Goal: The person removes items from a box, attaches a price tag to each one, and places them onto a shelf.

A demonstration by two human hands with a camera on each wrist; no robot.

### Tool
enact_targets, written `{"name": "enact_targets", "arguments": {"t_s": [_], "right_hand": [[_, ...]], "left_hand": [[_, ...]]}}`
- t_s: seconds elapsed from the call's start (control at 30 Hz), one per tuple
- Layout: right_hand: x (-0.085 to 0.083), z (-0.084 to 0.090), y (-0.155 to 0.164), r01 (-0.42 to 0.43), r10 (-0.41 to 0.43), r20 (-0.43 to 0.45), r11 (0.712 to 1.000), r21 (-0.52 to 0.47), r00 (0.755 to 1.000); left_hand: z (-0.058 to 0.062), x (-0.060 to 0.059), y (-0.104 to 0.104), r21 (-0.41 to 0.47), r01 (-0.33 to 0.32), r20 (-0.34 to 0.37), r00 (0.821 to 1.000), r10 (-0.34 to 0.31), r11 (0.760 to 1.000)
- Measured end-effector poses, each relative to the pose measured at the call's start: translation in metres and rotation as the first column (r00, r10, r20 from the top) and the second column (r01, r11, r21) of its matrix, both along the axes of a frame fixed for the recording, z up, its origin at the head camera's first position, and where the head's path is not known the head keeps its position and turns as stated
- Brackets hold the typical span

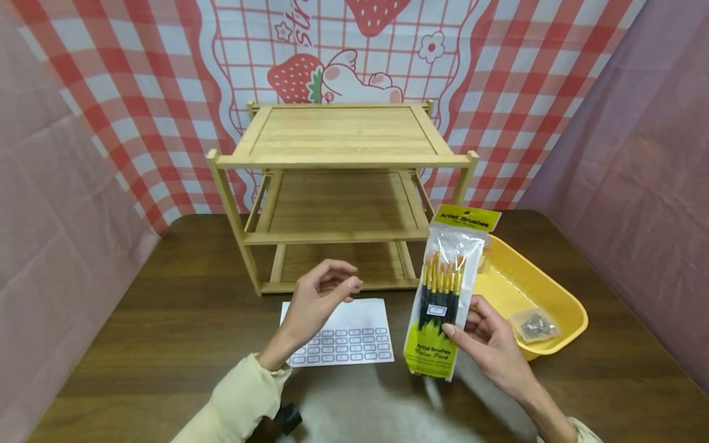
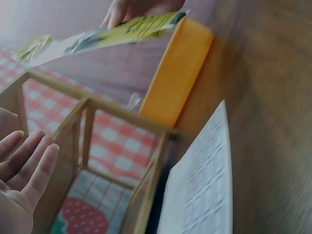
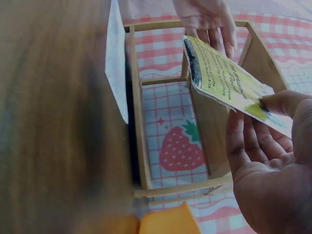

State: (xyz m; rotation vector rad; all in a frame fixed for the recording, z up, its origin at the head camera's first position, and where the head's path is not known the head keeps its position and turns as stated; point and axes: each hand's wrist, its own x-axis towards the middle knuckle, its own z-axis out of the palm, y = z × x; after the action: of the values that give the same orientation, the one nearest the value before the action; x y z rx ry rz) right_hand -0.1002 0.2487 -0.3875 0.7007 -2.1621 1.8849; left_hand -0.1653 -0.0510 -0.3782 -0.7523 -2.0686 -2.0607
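Note:
My right hand [image 1: 464,319] holds a clear pack of artist brushes [image 1: 445,295] upright by its lower edge, thumb on the front and fingers behind. The pack has yellow-green header cards and black-handled brushes with orange ferrules. It also shows in the left wrist view [image 2: 107,34] and in the right wrist view [image 3: 219,73], where the right hand [image 3: 253,122] pinches it. My left hand [image 1: 346,286] hovers over a white label sheet [image 1: 340,338], fingers loosely bent and holding nothing. Its fingers [image 2: 29,161] look relaxed in the left wrist view.
A three-tier wooden shelf [image 1: 343,132] stands at the back of the dark wooden table. A yellow tray [image 1: 559,295] to the right holds a small clear bag of metal bits [image 1: 534,324]. Checked strawberry cloth hangs behind, and pink cloth lines both sides.

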Motion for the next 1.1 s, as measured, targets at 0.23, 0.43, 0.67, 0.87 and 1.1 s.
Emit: {"name": "enact_targets", "arguments": {"t_s": [0.23,0.43,0.67,0.87,1.1], "right_hand": [[-0.003,0.013,0.001,0.029,-0.029,-0.001,1.0,-0.008,1.0],[-0.008,0.023,0.001,0.018,-0.02,-0.037,0.999,-0.042,0.999],[-0.016,0.034,-0.001,0.003,-0.013,-0.106,0.996,-0.087,0.994],[-0.023,0.046,-0.004,-0.001,-0.013,-0.136,0.995,-0.1,0.991],[-0.03,0.06,-0.01,0.003,-0.021,-0.157,0.993,-0.116,0.987]], "left_hand": [[0.013,-0.006,-0.031,0.052,-0.09,-0.079,0.992,0.094,0.995],[0.02,-0.009,-0.054,0.098,-0.188,-0.108,0.974,0.199,0.977],[0.024,-0.012,-0.075,0.17,-0.234,-0.147,0.954,0.26,0.957],[0.028,-0.015,-0.091,0.174,-0.286,-0.155,0.937,0.313,0.942],[0.031,-0.02,-0.106,0.233,-0.323,-0.159,0.918,0.364,0.917]]}}
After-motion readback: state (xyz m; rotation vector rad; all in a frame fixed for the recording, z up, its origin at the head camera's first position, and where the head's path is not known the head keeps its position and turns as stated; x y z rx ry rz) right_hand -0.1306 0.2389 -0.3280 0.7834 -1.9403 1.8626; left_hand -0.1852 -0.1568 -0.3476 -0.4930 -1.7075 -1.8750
